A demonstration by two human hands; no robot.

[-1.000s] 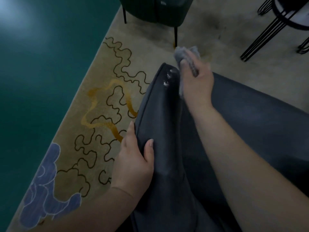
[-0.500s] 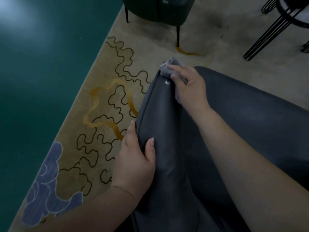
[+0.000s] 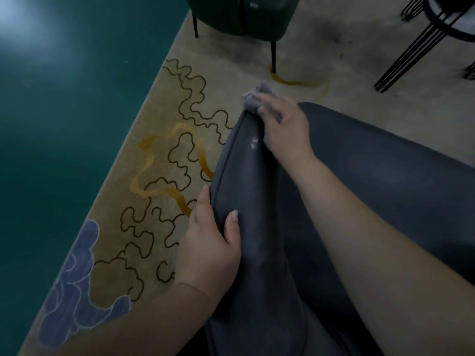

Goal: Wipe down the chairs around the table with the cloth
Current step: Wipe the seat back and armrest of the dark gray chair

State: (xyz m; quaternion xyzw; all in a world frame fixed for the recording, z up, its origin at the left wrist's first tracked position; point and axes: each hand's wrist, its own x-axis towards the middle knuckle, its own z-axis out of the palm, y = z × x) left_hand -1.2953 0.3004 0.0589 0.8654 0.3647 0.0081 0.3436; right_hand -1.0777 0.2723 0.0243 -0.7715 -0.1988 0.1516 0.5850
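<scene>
The right hand [image 3: 288, 127] grips the cloth [image 3: 257, 96] at the chair's [image 3: 385, 181] far armrest tip, whose length runs toward the lower frame, where the left hand [image 3: 209, 250] clasps it.

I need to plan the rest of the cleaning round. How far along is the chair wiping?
Done: cannot tell; no chair looks visibly finished. In hand: the right hand presses the grey cloth at the far tip of the dark grey chair, while the left hand grips its edge. White specks remain nearby. Left: the green chair beyond looks untouched.
</scene>
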